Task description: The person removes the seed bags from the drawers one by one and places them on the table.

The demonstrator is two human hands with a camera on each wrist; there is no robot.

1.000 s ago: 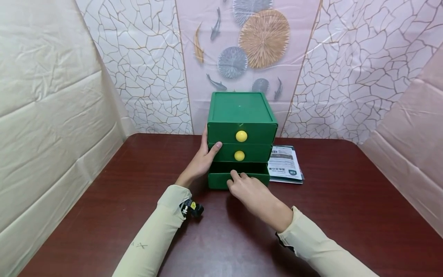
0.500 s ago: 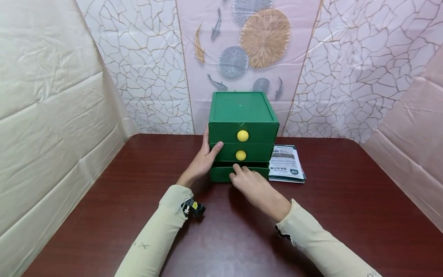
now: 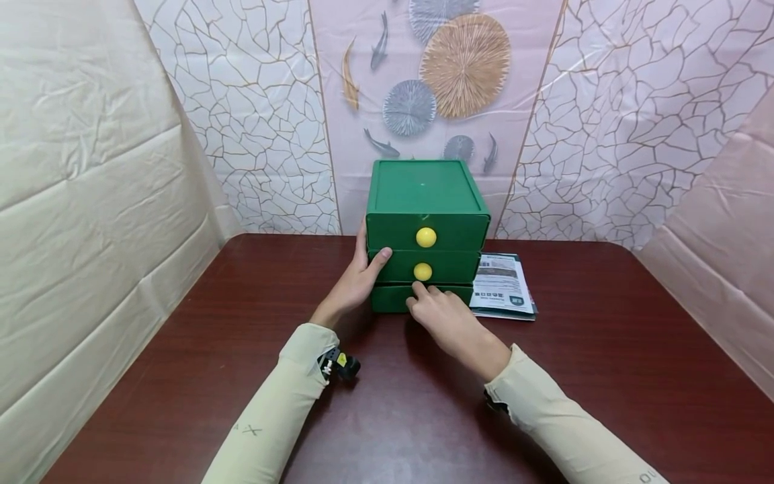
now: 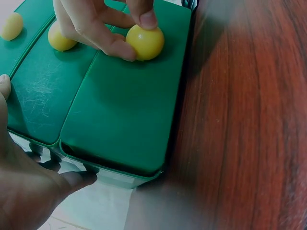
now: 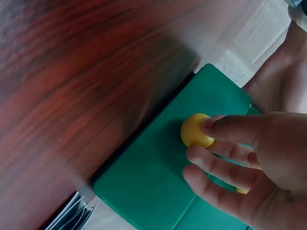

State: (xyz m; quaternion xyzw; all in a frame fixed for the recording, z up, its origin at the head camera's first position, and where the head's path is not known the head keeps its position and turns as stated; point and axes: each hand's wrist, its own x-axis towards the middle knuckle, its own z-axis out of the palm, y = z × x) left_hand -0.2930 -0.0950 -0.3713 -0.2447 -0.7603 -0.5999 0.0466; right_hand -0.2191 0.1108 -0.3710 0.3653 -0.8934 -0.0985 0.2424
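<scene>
A green cabinet (image 3: pixel 423 188) with three stacked drawers stands on the table, each drawer front bearing a round yellow knob. My left hand (image 3: pixel 353 286) grips the cabinet's left side, its thumb on the middle drawer's front and the other fingers along the side wall. At the bottom drawer (image 3: pixel 390 300), my right hand (image 3: pixel 450 326) pinches the yellow knob (image 5: pixel 194 130) between thumb and fingers. That drawer is almost fully in; a thin dark gap shows at its edge in the left wrist view. From the head, the right hand hides its knob.
Printed booklets or packets (image 3: pixel 502 286) lie in a flat pile against the cabinet's right side. The brown table (image 3: pixel 580 349) is bounded by a patterned cloth backdrop (image 3: pixel 260 121) behind and cloth walls at both sides.
The bottom drawer has slid back into the cabinet, pushed by my right hand, which moved forward with it. My left hand has kept its hold on the side.
</scene>
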